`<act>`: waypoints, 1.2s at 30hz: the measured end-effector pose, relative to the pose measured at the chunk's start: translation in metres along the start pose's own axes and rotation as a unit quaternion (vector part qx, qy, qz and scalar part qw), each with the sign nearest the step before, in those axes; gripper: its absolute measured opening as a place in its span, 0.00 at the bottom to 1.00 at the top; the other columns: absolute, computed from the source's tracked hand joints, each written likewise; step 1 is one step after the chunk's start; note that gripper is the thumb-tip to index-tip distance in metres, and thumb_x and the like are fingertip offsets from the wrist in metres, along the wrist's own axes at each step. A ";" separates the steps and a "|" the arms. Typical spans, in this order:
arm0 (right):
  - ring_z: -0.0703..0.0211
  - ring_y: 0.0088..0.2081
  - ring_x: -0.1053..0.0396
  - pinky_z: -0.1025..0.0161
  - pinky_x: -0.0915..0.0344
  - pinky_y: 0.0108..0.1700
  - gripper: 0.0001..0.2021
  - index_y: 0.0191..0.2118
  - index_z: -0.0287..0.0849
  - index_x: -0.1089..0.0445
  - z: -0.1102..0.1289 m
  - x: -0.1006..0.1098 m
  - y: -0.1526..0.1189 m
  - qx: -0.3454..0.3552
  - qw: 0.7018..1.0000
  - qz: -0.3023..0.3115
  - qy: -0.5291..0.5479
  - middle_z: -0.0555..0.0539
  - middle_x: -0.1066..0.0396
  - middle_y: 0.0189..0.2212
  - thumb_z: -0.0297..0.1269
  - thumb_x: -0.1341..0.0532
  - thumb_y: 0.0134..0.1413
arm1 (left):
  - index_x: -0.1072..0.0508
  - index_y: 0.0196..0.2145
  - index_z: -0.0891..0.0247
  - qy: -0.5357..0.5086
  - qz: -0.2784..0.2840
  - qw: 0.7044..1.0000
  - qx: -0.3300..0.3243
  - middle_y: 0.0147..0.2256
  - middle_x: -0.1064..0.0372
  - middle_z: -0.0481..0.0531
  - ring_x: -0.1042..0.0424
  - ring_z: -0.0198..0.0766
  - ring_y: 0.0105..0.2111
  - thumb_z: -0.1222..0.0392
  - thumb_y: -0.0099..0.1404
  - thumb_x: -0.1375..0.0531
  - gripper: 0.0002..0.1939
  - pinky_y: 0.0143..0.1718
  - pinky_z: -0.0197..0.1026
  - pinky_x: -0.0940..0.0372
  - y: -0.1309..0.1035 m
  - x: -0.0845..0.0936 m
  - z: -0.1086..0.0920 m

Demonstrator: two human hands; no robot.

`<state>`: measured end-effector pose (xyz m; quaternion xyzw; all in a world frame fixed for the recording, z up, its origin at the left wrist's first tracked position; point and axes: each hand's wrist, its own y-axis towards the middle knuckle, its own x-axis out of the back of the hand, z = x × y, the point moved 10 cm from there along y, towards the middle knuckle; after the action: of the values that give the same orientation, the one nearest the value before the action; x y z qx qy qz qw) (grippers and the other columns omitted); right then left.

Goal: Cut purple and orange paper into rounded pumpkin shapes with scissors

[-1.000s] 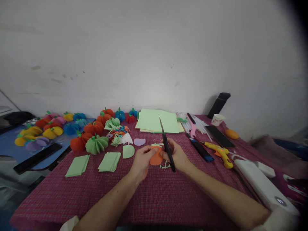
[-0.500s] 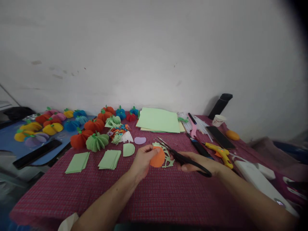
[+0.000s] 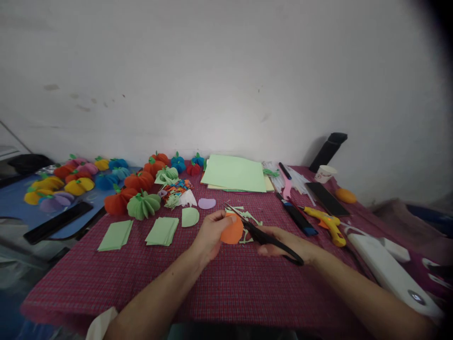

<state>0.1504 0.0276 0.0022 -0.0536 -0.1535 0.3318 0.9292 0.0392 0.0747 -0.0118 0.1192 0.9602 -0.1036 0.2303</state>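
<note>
My left hand (image 3: 211, 232) pinches a rounded piece of orange paper (image 3: 232, 231) between thumb and fingers. My right hand (image 3: 278, 241) grips black-handled scissors (image 3: 264, 236), whose blades lie across the upper edge of the orange paper. Pale green paper scraps (image 3: 249, 216) lie on the cloth just beyond and under the paper. Left of my hands sit a green rounded cutout (image 3: 190, 216), a purple cutout (image 3: 206, 203) and two stacks of green paper, the nearer-to-hand stack (image 3: 162, 231) and the outer stack (image 3: 115, 235).
Several paper pumpkins (image 3: 143, 206) stand at left, some on a blue surface (image 3: 76, 226). Large green sheets (image 3: 235, 174) lie by the wall. Rightward are a utility knife (image 3: 299, 218), a yellow glue gun (image 3: 327, 224), a dark phone-like slab (image 3: 327, 198), a paper cup (image 3: 324, 174) and a white device (image 3: 389, 269).
The scissors have moved left and closer in, so their blades now cross the orange paper's upper edge. My left hand stays nearly in place. The whole view has shifted slightly.
</note>
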 end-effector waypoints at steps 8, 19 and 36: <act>0.68 0.24 0.43 0.69 0.46 0.26 0.19 0.44 0.37 0.38 -0.003 -0.008 0.003 0.007 0.999 0.025 0.045 0.51 0.39 0.26 0.43 0.41 0.47 | 0.32 0.23 0.66 0.003 0.009 1.000 -0.007 0.20 0.35 0.46 0.37 0.30 0.19 0.60 0.47 0.37 0.08 0.21 0.34 0.43 0.000 -0.002 -0.003; 0.69 0.23 0.43 0.70 0.45 0.24 0.18 0.42 0.37 0.37 -0.007 -0.004 0.003 -0.006 0.999 -0.001 0.032 0.52 0.41 0.25 0.43 0.41 0.47 | 0.33 0.22 0.66 0.007 0.001 1.000 -0.003 0.19 0.37 0.45 0.39 0.29 0.18 0.60 0.46 0.37 0.08 0.20 0.33 0.44 -0.002 -0.003 -0.004; 0.70 0.23 0.45 0.71 0.46 0.24 0.19 0.43 0.38 0.37 -0.003 -0.002 0.000 -0.011 1.000 0.009 0.019 0.53 0.43 0.24 0.44 0.41 0.47 | 0.33 0.22 0.65 0.002 0.003 1.000 -0.003 0.18 0.36 0.45 0.38 0.30 0.18 0.58 0.44 0.36 0.10 0.20 0.33 0.44 -0.001 -0.002 -0.004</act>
<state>0.1502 0.0261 -0.0007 -0.0711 -0.1393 0.3373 0.9283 0.0388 0.0741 -0.0075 0.1216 0.9607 -0.0993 0.2291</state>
